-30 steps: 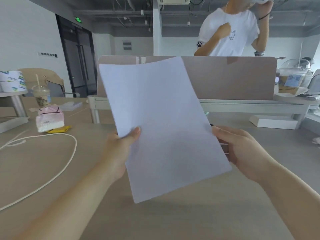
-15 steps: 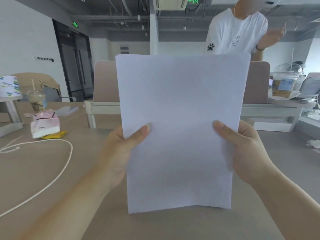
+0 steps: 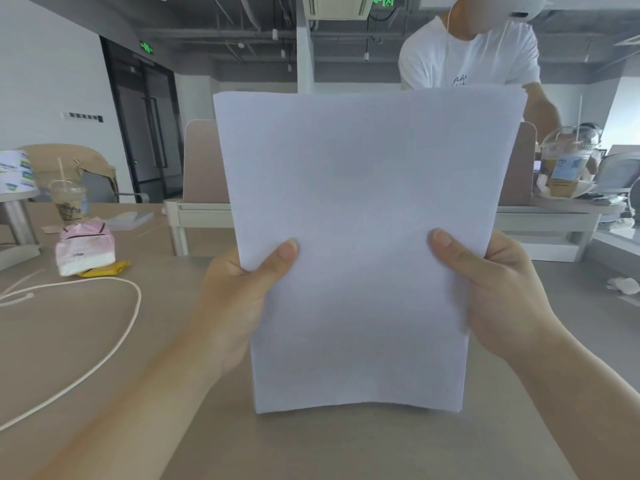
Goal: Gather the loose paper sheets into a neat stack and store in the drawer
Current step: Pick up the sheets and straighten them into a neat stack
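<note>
A stack of white paper sheets (image 3: 363, 209) stands upright in front of me, its bottom edge resting on the beige desk (image 3: 104, 341). My left hand (image 3: 239, 292) grips the stack's left edge, thumb across the front. My right hand (image 3: 495, 292) grips the right edge the same way. The sheets' edges line up closely, with slight layering at the top and the right side. No drawer is in view.
A white cable (image 3: 114, 337) loops over the desk at left, near a pink tissue pack (image 3: 85, 249) and a yellow wrapper (image 3: 105, 270). Two drink cups (image 3: 69, 202) (image 3: 566, 161) stand at the sides. A person in a white shirt (image 3: 467, 57) stands behind the partition (image 3: 204, 161).
The stack has turned from tilted to upright and squared between both hands, and its bottom edge now sits on the desk. The view has tipped up a little.
</note>
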`<state>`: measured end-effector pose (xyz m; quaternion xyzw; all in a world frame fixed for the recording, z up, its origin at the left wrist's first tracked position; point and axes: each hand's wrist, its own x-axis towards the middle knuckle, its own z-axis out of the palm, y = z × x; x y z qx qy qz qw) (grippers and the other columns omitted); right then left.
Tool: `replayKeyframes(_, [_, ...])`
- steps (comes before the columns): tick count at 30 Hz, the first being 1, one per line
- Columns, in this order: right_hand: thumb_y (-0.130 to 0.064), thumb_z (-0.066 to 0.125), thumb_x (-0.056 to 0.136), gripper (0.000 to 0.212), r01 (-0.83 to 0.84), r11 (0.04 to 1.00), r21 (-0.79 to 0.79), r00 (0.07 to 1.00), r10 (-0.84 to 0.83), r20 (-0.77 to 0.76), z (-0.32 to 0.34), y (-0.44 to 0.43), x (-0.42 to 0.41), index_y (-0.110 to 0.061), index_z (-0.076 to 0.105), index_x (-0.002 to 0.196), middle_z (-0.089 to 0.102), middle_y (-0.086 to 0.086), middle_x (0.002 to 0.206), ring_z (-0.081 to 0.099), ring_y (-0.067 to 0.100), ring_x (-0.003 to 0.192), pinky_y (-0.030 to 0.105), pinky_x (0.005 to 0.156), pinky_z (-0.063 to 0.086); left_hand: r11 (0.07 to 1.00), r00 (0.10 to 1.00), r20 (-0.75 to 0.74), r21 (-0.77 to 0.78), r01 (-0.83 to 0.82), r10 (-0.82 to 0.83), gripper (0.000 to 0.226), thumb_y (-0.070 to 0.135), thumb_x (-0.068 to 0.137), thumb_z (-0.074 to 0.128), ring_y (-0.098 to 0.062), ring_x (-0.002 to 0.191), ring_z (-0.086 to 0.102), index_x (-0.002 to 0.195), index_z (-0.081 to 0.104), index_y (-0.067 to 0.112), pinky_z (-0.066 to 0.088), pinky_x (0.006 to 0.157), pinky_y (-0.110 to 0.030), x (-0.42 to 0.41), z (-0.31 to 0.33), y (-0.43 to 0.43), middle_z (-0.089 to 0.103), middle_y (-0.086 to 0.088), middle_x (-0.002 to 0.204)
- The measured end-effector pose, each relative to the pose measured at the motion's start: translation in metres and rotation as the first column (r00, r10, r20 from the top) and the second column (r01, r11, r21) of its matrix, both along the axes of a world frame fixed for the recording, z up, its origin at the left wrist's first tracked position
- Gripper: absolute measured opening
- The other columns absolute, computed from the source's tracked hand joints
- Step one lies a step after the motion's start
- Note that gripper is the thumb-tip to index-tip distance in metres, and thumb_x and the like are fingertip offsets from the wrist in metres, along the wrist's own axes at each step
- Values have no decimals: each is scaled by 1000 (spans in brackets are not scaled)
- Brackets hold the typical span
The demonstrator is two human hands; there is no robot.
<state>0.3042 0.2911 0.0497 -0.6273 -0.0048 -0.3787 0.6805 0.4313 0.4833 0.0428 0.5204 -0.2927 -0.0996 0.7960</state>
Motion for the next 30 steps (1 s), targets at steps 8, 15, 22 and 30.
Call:
replayKeyframes(8, [-15, 65, 82, 14, 80, 969, 235, 996, -85, 13, -4, -8, 2, -6, 72, 90, 78, 8, 84, 74, 27, 75, 39, 66, 59, 928, 1000, 22, 373, 9, -19, 30, 43, 57, 73, -15, 64, 73, 71, 78, 17, 57, 61, -26, 15, -16, 2, 78, -1, 76])
replayKeyframes(15, [-18, 66, 87, 7, 181, 806, 564, 972, -235, 24, -5, -18, 4, -21, 68, 93, 77, -12, 75, 74, 8, 66, 32, 63, 59, 992, 950, -309, 105, 70, -34, 2, 23, 79, 69, -6, 48, 63, 80, 69, 21, 55, 56, -23, 12, -24, -13, 71, 6, 63])
replayKeyframes(22, [-15, 69, 84, 6, 125, 756, 643, 989, -147, -19, -21, -6, 20, -20, 70, 87, 77, -9, 72, 74, 10, 62, 29, 56, 58, 999, 952, -304, 4, 39, -36, 10, 20, 83, 65, -3, 73, 73, 92, 70, 20, 57, 57, -20, -19, -38, -32, 78, 11, 85])
replayKeyframes(30, [1, 63, 82, 19, 143, 929, 341, 989, -116, -97, -20, -50, 7, -8, 69, 98, 77, 1, 96, 73, 19, 84, 28, 66, 59, 962, 969, -46, 141, -234, 242, 12, 8, 86, 65, -2, 61, 69, 80, 68, 19, 51, 71, -29, 43, -19, 6, 74, 17, 66])
